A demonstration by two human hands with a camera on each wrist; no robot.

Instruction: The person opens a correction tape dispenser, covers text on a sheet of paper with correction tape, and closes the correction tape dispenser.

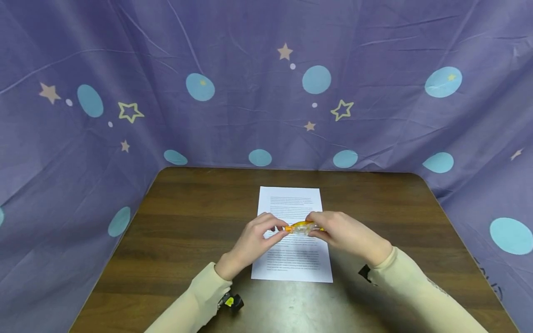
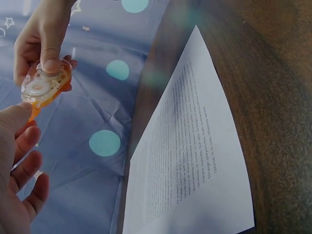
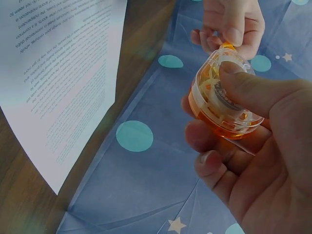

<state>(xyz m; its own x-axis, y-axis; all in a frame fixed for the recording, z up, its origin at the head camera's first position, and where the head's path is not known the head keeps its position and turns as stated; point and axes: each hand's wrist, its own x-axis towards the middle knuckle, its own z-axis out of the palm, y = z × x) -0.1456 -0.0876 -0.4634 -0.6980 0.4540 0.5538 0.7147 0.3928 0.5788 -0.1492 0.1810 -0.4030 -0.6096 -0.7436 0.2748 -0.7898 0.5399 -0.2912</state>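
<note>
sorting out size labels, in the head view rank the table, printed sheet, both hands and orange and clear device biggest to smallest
1. Table
2. Printed sheet
3. Left hand and right hand: too alike to rank
4. Orange and clear device, partly hidden

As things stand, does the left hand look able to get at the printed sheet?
Probably yes: the left hand is above the printed sheet, and nothing shows lying on it. It is pinching the orange-and-clear dispenser's tip, though, so likely must let go first.
</note>
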